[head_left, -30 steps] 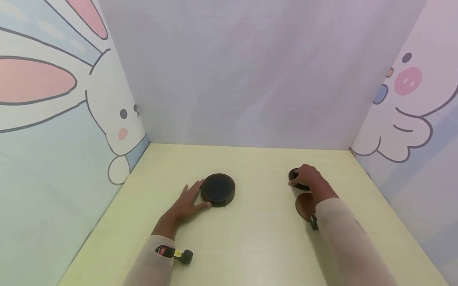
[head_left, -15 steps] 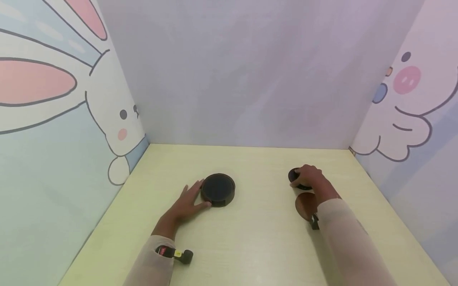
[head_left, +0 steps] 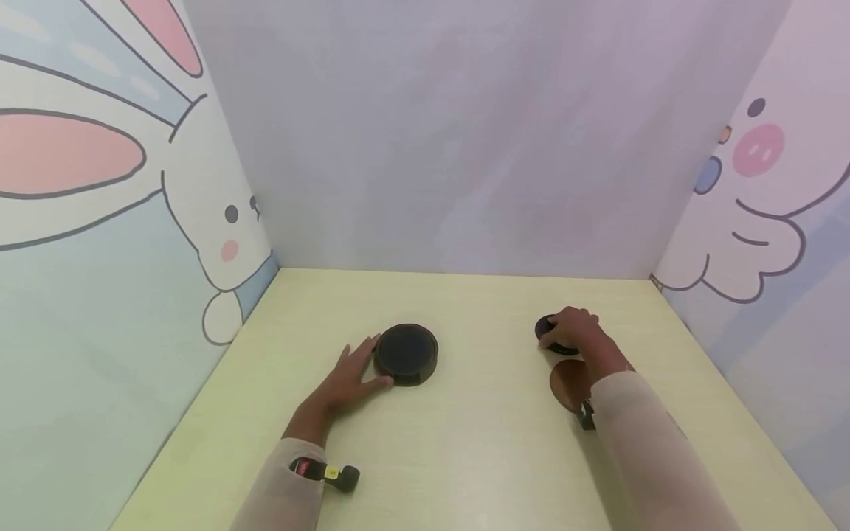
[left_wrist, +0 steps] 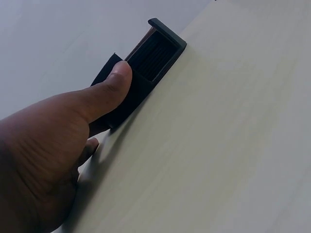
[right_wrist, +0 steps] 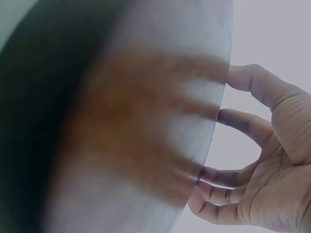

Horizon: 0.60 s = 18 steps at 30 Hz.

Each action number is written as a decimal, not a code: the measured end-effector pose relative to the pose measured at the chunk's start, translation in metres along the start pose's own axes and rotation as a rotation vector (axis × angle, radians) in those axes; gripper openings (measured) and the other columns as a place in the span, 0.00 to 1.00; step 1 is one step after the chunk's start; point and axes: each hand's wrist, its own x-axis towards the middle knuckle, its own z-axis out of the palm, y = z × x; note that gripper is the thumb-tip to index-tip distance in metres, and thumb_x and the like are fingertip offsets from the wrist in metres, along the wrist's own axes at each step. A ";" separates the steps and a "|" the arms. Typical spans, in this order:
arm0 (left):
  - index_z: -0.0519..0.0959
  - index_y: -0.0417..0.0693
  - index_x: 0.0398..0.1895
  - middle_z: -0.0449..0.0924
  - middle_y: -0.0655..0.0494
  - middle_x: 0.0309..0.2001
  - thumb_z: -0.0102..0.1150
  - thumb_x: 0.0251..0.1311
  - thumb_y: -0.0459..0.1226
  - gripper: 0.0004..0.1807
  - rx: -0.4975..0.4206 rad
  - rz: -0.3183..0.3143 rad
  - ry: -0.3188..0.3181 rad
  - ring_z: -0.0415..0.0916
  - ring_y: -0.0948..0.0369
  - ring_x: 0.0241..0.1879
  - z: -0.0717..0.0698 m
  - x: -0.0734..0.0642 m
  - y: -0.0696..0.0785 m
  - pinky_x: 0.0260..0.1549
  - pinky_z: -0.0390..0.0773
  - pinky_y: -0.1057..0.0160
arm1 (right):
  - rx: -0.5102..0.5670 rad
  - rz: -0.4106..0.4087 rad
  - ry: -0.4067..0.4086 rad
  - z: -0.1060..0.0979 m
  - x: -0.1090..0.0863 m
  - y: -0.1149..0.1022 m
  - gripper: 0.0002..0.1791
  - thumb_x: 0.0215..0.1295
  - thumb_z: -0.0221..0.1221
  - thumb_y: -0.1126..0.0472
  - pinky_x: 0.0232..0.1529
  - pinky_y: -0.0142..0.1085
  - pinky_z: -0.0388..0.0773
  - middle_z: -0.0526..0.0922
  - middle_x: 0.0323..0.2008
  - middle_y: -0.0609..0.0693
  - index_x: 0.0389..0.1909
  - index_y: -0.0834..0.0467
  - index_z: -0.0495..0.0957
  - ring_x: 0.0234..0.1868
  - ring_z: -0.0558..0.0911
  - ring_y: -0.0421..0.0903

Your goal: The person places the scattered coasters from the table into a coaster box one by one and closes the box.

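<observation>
A round black case with a recessed top lies left of centre in the head view. My left hand holds its left side, thumb on the near rim and fingers on the far one. In the left wrist view, a notch in its wall shows dark ridges inside. My right hand grips a smaller round black case, largely hidden under the fingers. Just in front sits a round, glossy disc that looks like a mirror. It looms blurred with reflections in the right wrist view; whether it joins the case I cannot tell.
Both hands work over a pale yellow tabletop. A grey wall stands behind it. Side panels with a cartoon rabbit and another cartoon animal flank the table. A camera sits on the left wrist.
My right fingers have shifted slightly on the small black case, the thumb drawing in a little. The left hand and both cases stay where they were.
</observation>
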 end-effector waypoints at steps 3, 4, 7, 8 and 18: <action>0.50 0.50 0.91 0.52 0.45 0.89 0.67 0.71 0.61 0.56 -0.005 0.011 0.002 0.45 0.43 0.90 0.000 0.001 0.000 0.90 0.33 0.36 | 0.015 0.009 0.015 0.002 0.001 0.000 0.46 0.64 0.71 0.42 0.60 0.66 0.74 0.70 0.73 0.79 0.79 0.61 0.72 0.65 0.69 0.81; 0.50 0.49 0.91 0.52 0.44 0.89 0.67 0.72 0.61 0.56 -0.006 0.016 0.004 0.45 0.42 0.90 0.000 0.001 0.000 0.89 0.33 0.35 | 0.020 0.009 0.023 0.002 0.001 -0.001 0.46 0.64 0.71 0.43 0.60 0.66 0.74 0.70 0.72 0.79 0.78 0.61 0.72 0.64 0.69 0.81; 0.50 0.48 0.91 0.52 0.45 0.89 0.67 0.72 0.60 0.56 -0.005 0.022 0.005 0.45 0.43 0.90 -0.001 0.002 0.000 0.90 0.33 0.35 | 0.008 0.001 0.034 0.002 0.001 -0.003 0.46 0.63 0.71 0.42 0.58 0.66 0.75 0.72 0.71 0.80 0.78 0.61 0.73 0.63 0.69 0.81; 0.50 0.48 0.91 0.52 0.45 0.89 0.67 0.72 0.60 0.56 -0.003 0.019 0.002 0.45 0.43 0.90 -0.001 0.002 0.000 0.90 0.33 0.35 | 0.001 0.001 0.034 0.002 0.001 -0.003 0.46 0.63 0.71 0.42 0.58 0.65 0.75 0.72 0.70 0.80 0.78 0.61 0.73 0.62 0.70 0.80; 0.50 0.50 0.91 0.52 0.46 0.89 0.67 0.71 0.62 0.56 -0.011 0.005 -0.002 0.45 0.44 0.90 0.001 0.002 -0.001 0.90 0.33 0.37 | -0.023 0.032 0.054 0.002 -0.005 -0.004 0.45 0.64 0.66 0.41 0.48 0.60 0.79 0.70 0.62 0.81 0.77 0.61 0.74 0.58 0.67 0.75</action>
